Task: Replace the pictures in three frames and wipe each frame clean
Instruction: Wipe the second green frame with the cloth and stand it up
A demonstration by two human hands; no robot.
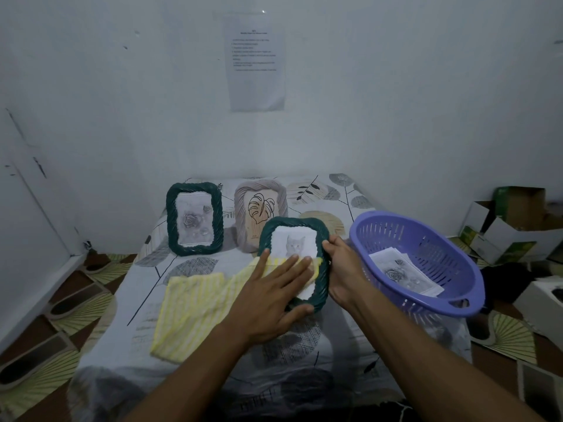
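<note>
On rope-edged green frame (pixel 323 277), left hand (pixel 271 296) over striped cloth (pixel 195 306)

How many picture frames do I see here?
3. The green rose frame stands at the back left, the beige leaf frame stands right of it, and the green cat frame is in front, gripped by the right hand. I see no sign of hidden ones.
</note>
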